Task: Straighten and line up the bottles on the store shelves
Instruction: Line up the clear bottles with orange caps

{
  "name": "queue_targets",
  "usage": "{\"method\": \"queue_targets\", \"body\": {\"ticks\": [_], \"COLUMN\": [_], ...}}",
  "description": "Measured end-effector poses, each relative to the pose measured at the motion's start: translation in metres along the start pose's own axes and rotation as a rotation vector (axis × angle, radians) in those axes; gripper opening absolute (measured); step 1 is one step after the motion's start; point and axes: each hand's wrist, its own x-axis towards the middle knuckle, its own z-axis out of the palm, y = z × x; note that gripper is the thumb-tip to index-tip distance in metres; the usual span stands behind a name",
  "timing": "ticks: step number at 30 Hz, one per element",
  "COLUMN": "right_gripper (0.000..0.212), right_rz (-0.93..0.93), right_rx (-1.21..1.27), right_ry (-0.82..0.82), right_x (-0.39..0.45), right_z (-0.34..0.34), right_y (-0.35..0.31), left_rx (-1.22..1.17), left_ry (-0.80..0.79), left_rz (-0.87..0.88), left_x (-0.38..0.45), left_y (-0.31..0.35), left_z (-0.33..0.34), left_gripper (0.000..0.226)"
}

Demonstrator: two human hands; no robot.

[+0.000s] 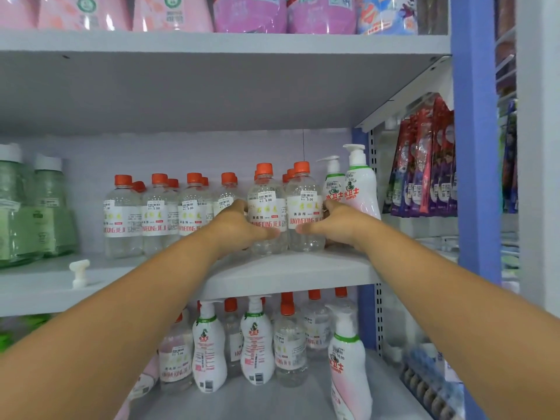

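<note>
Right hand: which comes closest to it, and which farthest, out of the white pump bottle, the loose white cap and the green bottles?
From the right hand:
1. White pump bottle, just right of it on the same shelf.
2. Loose white cap, far left, near the shelf's front edge.
3. Green bottles, at the left end, beyond the cap.

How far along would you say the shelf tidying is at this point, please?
Done: the orange-capped bottles further left on the middle shelf stand upright in a row. In hand: left hand and right hand grip two front bottles. Left: the jumbled lower-shelf bottles.
</note>
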Motion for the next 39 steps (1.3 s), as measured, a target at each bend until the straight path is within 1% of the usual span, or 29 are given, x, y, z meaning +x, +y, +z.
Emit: {"method": "queue_targets", "body": {"ticks": [4,9,16,26,30,31,32,33,34,35,36,37,38,39], "right_gripper": [0.072,0.074,0.067,0.068,0.069,0.067,0.064,0.063,0.065,0.07,0.075,0.076,0.072,0.063], "right_rz": [0.001,-0.004,0.0,0.015,0.019,0.023,0.031,0.047,0.059,0.058,0.037,-0.018,-0.101,-0.211], "right_rx": [-0.01,-0.035,0.006,-0.007,-0.012,-0.019,-0.009,0.002,0.007,-0.016,-0.039,-0.032,0.032,0.152], "right_ry": [-0.016,-0.004,0.011,0.011,0.019,0.016,0.02,0.028,0.051,0.105,0.182,0.264,0.338,0.395], "right_x": [0.0,0.0,0.002,0.003,-0.002,-0.005,-0.01,-0.015,-0.023,-0.034,-0.047,-0.064,-0.085,-0.11], "right_z": [0.001,0.001,0.0,0.001,0.001,0.001,0.001,0.001,0.001,0.0,0.0,0.002,0.007,0.014], "right_y": [0.0,0.0,-0.001,0.001,-0.004,-0.006,-0.008,-0.01,-0.012,-0.015,-0.017,-0.018,-0.017,-0.016], "left_rx": [0.034,0.048,-0.002,-0.012,-0.062,-0.072,-0.087,-0.093,-0.081,-0.059,-0.053,-0.085,-0.151,-0.237], "left_ry": [0.019,0.03,0.006,0.005,-0.029,-0.035,-0.045,-0.046,-0.018,0.039,0.109,0.18,0.248,0.311], "left_rz": [0.009,0.012,-0.003,-0.012,-0.034,-0.04,-0.057,-0.073,-0.067,-0.031,0.035,0.121,0.214,0.292], "left_x": [0.0,-0.003,-0.004,-0.003,-0.005,-0.008,-0.011,-0.018,-0.026,-0.038,-0.056,-0.081,-0.11,-0.139], "left_y": [0.0,0.003,0.005,0.003,0.007,0.008,0.009,0.01,0.01,0.011,0.01,0.009,0.005,-0.002], "left_z": [0.001,0.0,0.0,0.0,0.0,-0.001,-0.004,-0.007,-0.01,-0.015,-0.02,-0.024,-0.027,-0.027], "left_gripper": [0.075,0.078,0.054,0.062,0.056,0.057,0.064,0.075,0.083,0.087,0.083,0.073,0.061,0.048]}}
